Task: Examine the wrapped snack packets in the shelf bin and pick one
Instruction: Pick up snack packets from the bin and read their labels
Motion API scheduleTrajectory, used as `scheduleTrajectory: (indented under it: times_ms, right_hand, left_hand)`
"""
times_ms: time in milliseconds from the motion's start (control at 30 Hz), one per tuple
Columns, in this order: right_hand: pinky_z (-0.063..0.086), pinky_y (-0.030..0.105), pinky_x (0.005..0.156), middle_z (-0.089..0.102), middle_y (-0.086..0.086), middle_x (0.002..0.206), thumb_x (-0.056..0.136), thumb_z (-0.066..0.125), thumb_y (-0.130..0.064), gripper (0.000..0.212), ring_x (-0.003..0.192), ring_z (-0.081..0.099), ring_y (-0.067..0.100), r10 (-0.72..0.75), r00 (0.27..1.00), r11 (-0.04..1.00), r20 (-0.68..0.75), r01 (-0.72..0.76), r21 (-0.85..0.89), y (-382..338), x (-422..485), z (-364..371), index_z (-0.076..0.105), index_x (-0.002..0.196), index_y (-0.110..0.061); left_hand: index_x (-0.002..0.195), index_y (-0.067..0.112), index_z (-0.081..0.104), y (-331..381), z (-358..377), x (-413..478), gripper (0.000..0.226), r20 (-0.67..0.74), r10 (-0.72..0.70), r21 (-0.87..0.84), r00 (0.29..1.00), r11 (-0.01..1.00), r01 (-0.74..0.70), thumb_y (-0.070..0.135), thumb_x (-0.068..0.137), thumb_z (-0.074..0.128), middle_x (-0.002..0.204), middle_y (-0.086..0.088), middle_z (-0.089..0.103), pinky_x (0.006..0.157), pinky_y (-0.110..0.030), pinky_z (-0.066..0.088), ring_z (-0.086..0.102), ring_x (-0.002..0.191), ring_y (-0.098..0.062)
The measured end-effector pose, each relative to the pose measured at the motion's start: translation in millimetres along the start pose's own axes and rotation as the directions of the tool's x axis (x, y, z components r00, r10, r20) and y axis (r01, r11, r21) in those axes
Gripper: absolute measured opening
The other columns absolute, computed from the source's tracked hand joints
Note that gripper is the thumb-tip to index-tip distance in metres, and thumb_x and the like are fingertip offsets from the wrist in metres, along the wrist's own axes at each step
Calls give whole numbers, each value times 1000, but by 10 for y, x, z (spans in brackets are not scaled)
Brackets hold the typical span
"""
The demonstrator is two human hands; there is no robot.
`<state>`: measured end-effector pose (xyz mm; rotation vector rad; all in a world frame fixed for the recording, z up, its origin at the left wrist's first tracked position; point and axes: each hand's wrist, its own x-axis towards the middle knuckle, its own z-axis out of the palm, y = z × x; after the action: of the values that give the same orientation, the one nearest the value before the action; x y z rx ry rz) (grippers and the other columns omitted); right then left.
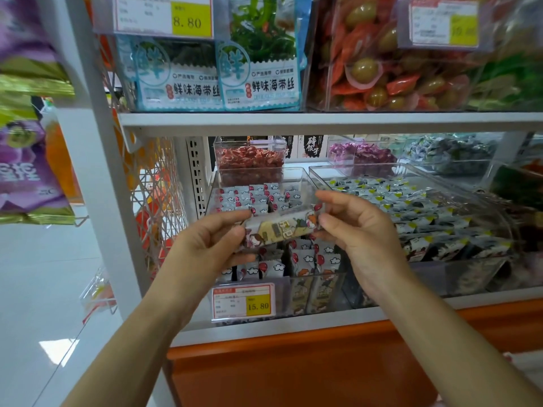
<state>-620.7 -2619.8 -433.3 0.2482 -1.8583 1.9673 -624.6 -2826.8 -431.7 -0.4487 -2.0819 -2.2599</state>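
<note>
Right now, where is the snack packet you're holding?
Middle of the head view: the snack packet is pinched at its ends between the left hand and right hand, over the clear bin.

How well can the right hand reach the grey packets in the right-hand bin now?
Probably yes: the grey packets lie in an open-topped bin right beside the right hand, nothing between. But that hand and the left hand pinch one packet, so it must let go first.
</note>
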Motion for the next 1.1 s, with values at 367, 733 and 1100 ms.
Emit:
scheduleTrajectory:
  times_ms: [367, 733, 1100]
  right_hand:
    - [52, 17, 76, 69, -4, 94, 83, 66, -10, 17, 87, 66, 5, -48, 998, 991, 31, 51, -123, 73, -33, 103, 62, 95, -22]
    - [56, 49, 77, 67, 5, 79, 80, 70, -19, 11, 87, 66, 29, 31, 999, 996, -44, -35, -80, 96, -42, 163, 67, 69, -21]
    - [54, 52, 80, 65, 10, 82, 84, 66, -24, 16, 86, 65, 31, 6, 997, 989, -71, -17, -150, 115, -30, 159, 65, 68, -22]
  left_hand:
    - [99, 23, 66, -17, 56, -16, 24, 19, 123, 105, 992, 987, -125, 28, 76, 65, 97, 2, 72, 79, -24, 55, 68, 91, -14]
    - [94, 33, 56, -69, 127, -11, 24, 75, 269, 295, 960, 914, -279, 11, 86, 61, 95, 10, 65, 76, -29, 55, 63, 91, -14]
    - [113, 42, 52, -125, 148, -11, 31, 191, 436, 614, 879, 646, -454, 18, 93, 49, 105, 26, 54, 78, -4, 40, 51, 98, 11]
